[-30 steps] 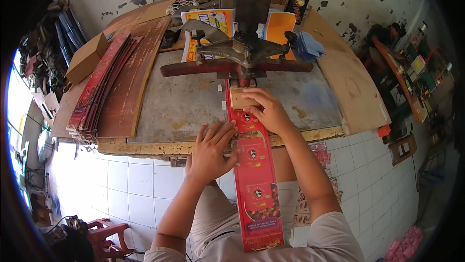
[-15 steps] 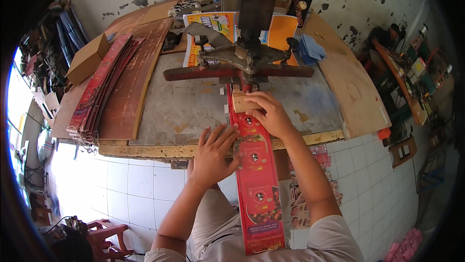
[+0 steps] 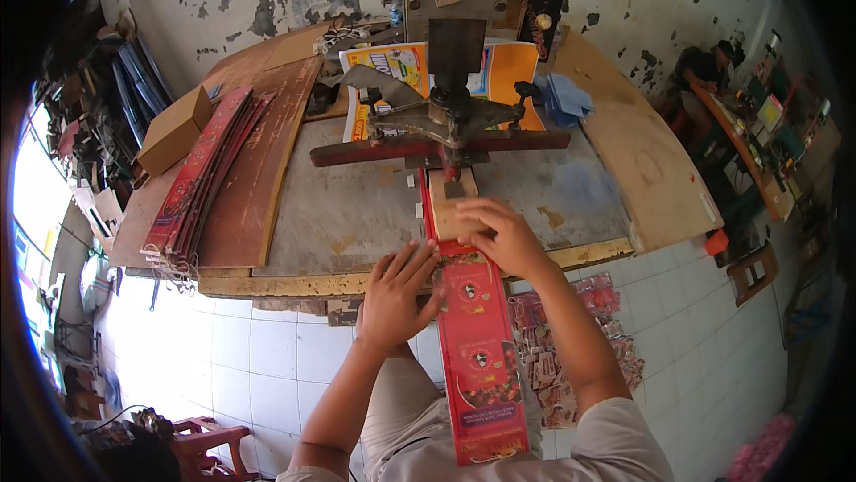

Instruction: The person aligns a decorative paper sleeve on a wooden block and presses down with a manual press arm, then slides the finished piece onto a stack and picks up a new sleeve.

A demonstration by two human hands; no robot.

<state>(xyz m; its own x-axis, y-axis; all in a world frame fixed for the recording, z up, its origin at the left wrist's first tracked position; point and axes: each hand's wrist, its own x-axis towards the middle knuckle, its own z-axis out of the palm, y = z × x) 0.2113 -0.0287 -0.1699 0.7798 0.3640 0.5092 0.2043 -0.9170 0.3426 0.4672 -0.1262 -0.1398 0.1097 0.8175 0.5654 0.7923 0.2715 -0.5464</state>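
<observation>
A long red printed strip (image 3: 477, 321) runs from under the press over the table's front edge and down to my lap. On the strip, just in front of the press's foot, lies a pale wooden block (image 3: 453, 210). My right hand (image 3: 504, 241) grips the block's near right part, with the fingers over its top and the thumb at its near edge. My left hand (image 3: 399, 295) lies with stretched fingers along the strip's left edge, fingertips touching it at the table's front. The black and red metal press (image 3: 450, 121) stands above the block's far end.
Several similar red strips (image 3: 201, 179) are stacked at the left beside a cardboard box (image 3: 175, 131). Blue sheets (image 3: 566, 97) lie at the back right. Printed packets (image 3: 557, 366) are spread on the tiled floor. A person (image 3: 706, 72) sits at a far-right bench.
My right hand has drawn the wooden block toward me along the strip, so it covers more of the print. My left hand stays by the strip's edge. The view has tilted up slightly.
</observation>
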